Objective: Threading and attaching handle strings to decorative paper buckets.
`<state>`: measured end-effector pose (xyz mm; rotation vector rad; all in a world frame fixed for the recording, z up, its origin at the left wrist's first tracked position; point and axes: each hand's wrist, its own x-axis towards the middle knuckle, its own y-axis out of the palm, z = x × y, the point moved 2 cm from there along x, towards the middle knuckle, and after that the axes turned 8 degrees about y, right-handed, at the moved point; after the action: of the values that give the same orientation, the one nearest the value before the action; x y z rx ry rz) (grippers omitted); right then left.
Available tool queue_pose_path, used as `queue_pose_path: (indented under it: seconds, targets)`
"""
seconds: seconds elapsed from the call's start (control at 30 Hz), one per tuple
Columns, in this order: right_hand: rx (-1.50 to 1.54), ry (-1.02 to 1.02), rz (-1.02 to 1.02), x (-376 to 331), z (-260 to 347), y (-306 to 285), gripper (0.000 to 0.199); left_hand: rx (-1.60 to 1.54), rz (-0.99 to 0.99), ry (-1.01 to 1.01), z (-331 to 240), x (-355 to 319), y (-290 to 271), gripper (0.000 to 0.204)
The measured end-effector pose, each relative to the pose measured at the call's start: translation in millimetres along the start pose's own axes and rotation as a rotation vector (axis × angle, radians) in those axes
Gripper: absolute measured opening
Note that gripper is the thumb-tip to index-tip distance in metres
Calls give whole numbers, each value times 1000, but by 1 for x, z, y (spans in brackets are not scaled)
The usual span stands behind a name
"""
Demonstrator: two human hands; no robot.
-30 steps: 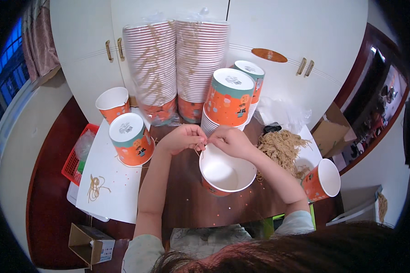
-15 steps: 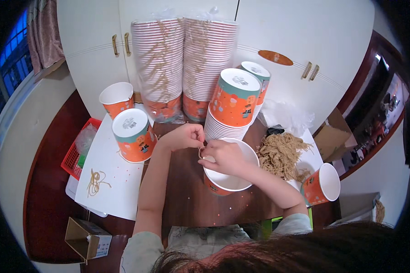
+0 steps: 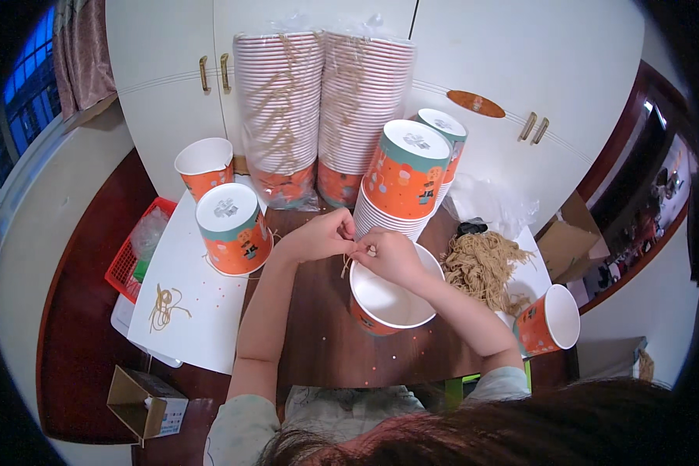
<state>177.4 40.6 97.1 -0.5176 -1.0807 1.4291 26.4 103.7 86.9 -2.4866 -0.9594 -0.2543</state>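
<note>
In front of me an orange paper bucket (image 3: 388, 301) with a white inside stands upright, its mouth facing up. At the left part of its rim my left hand (image 3: 324, 234) and my right hand (image 3: 390, 255) meet, fingertips pinched together on a thin tan cord (image 3: 345, 266). A short piece of that cord hangs below the fingers beside the rim. Most of what lies between the fingertips is hidden. My right hand reaches across the bucket's mouth.
Upside-down buckets top a stack (image 3: 410, 167) behind, beside tall bagged stacks (image 3: 278, 109). On the left are an upturned bucket (image 3: 233, 229), an upright one (image 3: 203, 165) and loose cords (image 3: 165, 307). A tan cord heap (image 3: 483, 268) and a tipped bucket (image 3: 550, 320) are right.
My hands have drawn closer together at the rim, and the right fingers are now closed in a pinch. The cord loop seen between them earlier is mostly covered. The view has shifted slightly.
</note>
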Motion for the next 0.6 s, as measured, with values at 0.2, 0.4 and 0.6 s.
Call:
queue_pose_path:
  seconds: [0.2, 0.4, 0.6]
  targets:
    - [58, 42, 20, 2, -6, -2, 13, 244, -7, 81, -5, -3, -8, 23]
    - [242, 95, 83, 4, -18, -2, 13, 439, 205, -49, -6, -6, -6, 22]
    - [298, 144, 122, 4, -15, -2, 14, 516, 234, -111, 6, -1, 2, 20]
